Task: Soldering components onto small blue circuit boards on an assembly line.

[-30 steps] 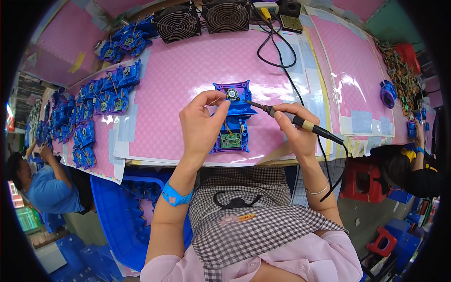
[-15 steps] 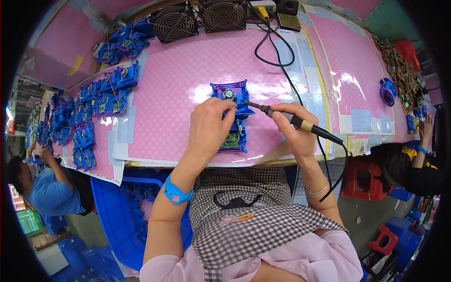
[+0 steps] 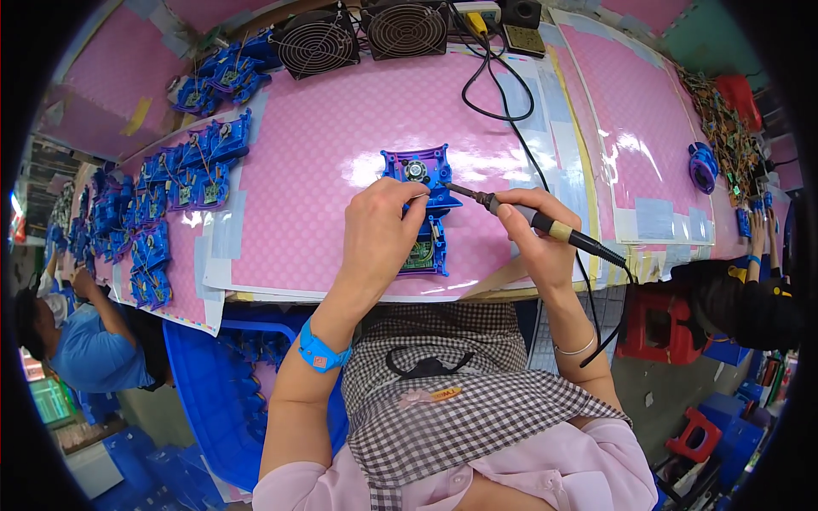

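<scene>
Near the middle of the front edge of the bench point(image 3: 315, 204), grips a soldering iron point(image 3: 560, 230) in the right hand point(image 3: 541, 243), closed round it, tip at the right side of an opened blue case point(image 3: 438, 201); cannot tell whether touching. With the left hand point(image 3: 377, 223) over the case's left side, pinches a thin pale strand point(image 3: 420, 196), thumb against forefinger. Beyond, has two fans point(image 3: 317, 48) along the back edge, more blue cases point(image 3: 183, 175) toward the left edge.

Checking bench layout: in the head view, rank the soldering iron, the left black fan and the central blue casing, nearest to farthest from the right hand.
1. Soldering iron, in the right hand.
2. Central blue casing, just left.
3. Left black fan, far upper left.
</scene>
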### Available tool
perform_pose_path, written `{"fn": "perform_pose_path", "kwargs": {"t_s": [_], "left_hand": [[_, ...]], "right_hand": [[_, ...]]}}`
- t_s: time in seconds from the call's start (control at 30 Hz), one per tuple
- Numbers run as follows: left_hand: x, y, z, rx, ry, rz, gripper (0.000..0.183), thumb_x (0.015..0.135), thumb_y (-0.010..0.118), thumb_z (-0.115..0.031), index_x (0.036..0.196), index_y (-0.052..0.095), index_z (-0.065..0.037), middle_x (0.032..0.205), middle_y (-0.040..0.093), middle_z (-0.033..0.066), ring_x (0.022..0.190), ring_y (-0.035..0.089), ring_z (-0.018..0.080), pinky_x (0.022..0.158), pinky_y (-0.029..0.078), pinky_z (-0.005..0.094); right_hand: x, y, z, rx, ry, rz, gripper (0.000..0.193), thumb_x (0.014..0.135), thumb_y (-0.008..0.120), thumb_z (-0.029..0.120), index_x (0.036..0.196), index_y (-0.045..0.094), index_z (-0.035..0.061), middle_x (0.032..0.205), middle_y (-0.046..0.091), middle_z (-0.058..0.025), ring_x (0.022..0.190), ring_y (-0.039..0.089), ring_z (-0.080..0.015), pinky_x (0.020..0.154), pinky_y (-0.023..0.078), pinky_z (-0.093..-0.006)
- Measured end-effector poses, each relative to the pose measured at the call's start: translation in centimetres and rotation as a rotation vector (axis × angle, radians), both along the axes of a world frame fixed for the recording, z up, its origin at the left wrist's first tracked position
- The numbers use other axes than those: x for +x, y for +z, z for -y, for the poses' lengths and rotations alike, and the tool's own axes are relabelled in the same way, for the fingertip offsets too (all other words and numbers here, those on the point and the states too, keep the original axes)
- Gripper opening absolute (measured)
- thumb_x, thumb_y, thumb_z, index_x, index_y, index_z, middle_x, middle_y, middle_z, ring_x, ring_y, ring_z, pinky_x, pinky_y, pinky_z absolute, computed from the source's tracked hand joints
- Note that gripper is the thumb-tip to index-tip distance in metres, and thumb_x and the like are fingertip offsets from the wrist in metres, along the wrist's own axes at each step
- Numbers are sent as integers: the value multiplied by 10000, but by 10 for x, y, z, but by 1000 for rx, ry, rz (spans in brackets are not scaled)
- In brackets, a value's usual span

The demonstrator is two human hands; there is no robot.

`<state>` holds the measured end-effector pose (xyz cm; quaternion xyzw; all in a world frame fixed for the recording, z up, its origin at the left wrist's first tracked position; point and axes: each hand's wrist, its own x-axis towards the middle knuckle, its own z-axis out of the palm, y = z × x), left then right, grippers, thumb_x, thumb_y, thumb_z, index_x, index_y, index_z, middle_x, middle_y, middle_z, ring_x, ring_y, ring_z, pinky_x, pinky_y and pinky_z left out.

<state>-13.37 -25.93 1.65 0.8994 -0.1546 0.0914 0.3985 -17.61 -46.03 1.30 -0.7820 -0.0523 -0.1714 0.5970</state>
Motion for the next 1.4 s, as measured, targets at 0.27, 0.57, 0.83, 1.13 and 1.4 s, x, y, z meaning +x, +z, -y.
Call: {"fn": "perform_pose_path", "kwargs": {"t_s": [0.27,0.57,0.83,1.13,1.4], "left_hand": [[1,-6,0,-4,4,53,110,796,678,-91,880,722,-37,771,658,108,627,609,208,542,458,310],[1,-8,1,-8,14,60,108,795,676,-90,875,721,-32,789,668,112,643,621,217,550,462,314],[2,-6,1,11,11,57,103,792,672,-87,864,716,-27,785,666,113,637,617,220,552,465,318],[-1,3,0,-90,17,107,89,808,652,-73,862,694,-15,798,654,130,708,639,271,637,498,362],[-7,21,-22,-277,326,-167,80,801,680,-52,858,662,1,802,680,120,738,665,207,672,507,311]], "right_hand": [[3,-2,-1,-6,5,0,135,820,660,2,952,679,-16,810,638,-45,652,554,-62,552,414,-190],[-2,3,2,33,-23,-9,135,829,657,20,957,679,-18,790,644,-41,616,543,-51,519,406,-176],[-2,2,5,34,-54,-3,148,833,665,47,968,682,-11,744,637,-26,578,530,-46,507,395,-173],[-4,5,5,32,-70,7,157,833,664,56,970,678,-19,750,630,-33,579,528,-55,511,400,-183],[-5,8,3,164,-85,-22,153,835,642,32,971,670,-33,778,627,-58,595,547,-87,533,414,-206]]}}
